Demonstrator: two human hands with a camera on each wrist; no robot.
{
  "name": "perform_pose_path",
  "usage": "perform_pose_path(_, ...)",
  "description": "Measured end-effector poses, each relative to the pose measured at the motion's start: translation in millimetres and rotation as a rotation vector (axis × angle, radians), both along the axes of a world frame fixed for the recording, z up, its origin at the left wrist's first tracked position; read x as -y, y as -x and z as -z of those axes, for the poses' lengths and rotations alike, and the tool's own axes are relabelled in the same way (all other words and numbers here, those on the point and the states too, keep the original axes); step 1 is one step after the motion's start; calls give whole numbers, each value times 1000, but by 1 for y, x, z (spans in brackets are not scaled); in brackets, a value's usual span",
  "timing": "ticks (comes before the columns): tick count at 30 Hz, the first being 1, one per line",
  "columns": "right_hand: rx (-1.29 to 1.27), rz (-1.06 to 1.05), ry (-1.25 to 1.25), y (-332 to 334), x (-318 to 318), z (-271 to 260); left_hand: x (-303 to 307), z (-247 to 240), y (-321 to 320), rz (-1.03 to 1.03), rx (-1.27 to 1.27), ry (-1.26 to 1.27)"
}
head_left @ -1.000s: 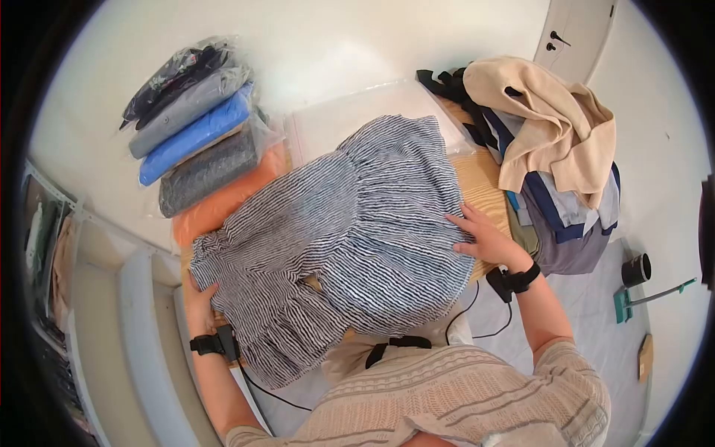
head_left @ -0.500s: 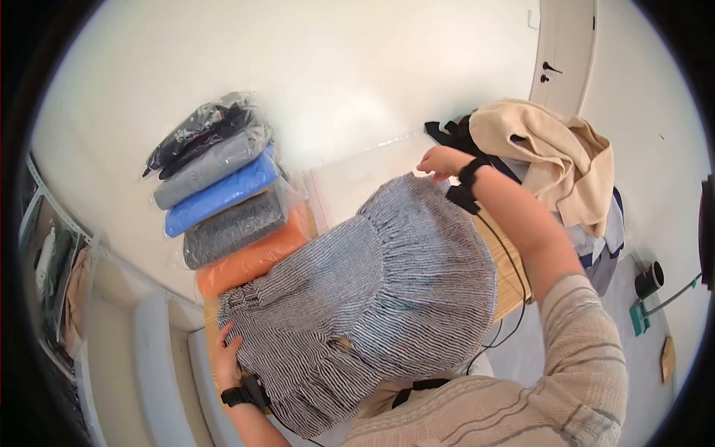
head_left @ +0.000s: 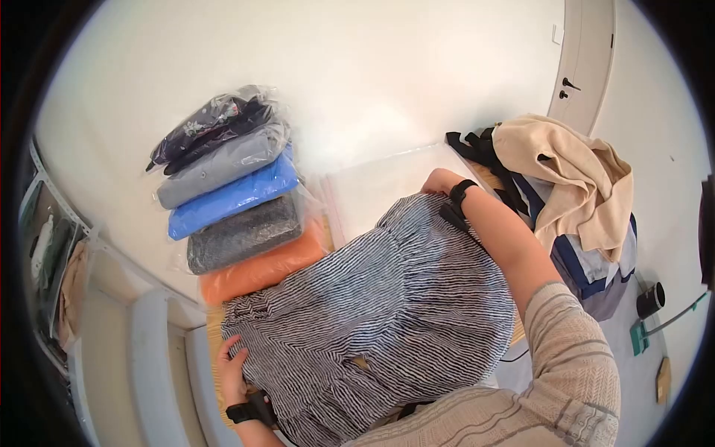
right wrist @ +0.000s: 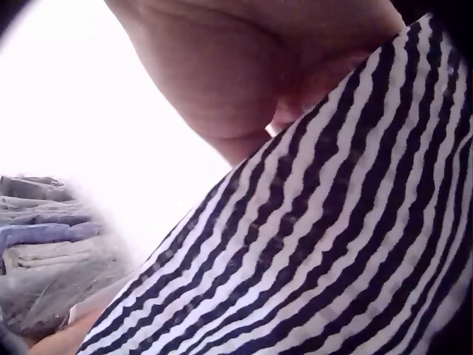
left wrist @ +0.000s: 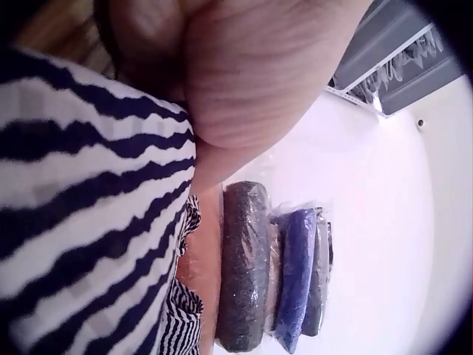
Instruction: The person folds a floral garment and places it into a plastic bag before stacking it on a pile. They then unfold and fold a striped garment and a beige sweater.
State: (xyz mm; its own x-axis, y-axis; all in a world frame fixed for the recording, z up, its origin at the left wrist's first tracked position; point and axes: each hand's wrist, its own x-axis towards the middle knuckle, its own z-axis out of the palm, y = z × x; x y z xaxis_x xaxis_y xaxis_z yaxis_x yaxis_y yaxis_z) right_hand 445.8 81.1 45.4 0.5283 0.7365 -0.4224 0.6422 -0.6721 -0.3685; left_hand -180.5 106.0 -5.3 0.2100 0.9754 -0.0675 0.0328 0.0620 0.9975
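Observation:
A dark-and-white striped garment (head_left: 350, 313) lies spread over the wooden table, with a gathered, flared section towards the right. At its far edge, my right hand (head_left: 445, 181) pinches the cloth, the fingertips mostly hidden behind it. In the right wrist view the right hand (right wrist: 222, 74) is bent over the edge of the striped fabric (right wrist: 310, 222). My left hand (head_left: 232, 371) rests at the garment's left edge, thumb and fingers apart and loosely bent. The left wrist view shows the left hand (left wrist: 251, 74) beside the striped cloth (left wrist: 89, 214), its fingertips hidden.
Several folded garments in clear bags, including a blue one (head_left: 234, 192) and an orange one (head_left: 261, 270), are stacked at the back left. A clear plastic bag (head_left: 387, 179) lies behind the striped garment. Loose clothes with a beige piece (head_left: 581, 186) on top are heaped at the right.
My right hand has moved from the garment's right edge to its far edge and taken hold there. My left hand stays by the left edge, its fingers lifted more into view. The head view has shifted.

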Motion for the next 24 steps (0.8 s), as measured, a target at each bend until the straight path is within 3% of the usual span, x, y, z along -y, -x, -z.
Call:
perform_pose_path(3,134,152,-44,29,12,-23,-1,2,1,-18,12,-16)
perform_pose_path(4,135,153,-44,21,3,-7,-2,3,2,-16,14,-13)
perform_pose_path(6,390,-145,206,13,-16,21,-1,2,1,-13,11,-14)
perform_pose_path(9,360,-107,174,12,-23,29,-2,4,3,-11,-14,-32)
perform_pose_path(11,390,-232,143,-5,-27,36,-4,7,7,-17,-39,-48)
perform_pose_path(13,305,-16,-268,1,-13,19,-4,10,8,-22,8,-12)
perform_pose_path(15,287,342,-956,15,-4,14,-3,7,9,-4,15,4)
perform_pose_path(16,290,343,-953,16,-1,9,-4,7,8,13,25,16)
perform_pose_path(18,629,438,-1329,18,2,-1,-5,9,9,3,-7,8)
perform_pose_path(23,371,309,-1249,27,27,-9,-1,3,6,-18,9,80)
perform_pose_path(24,133,222,-1187,40,41,-19,-1,1,4,-20,-103,4)
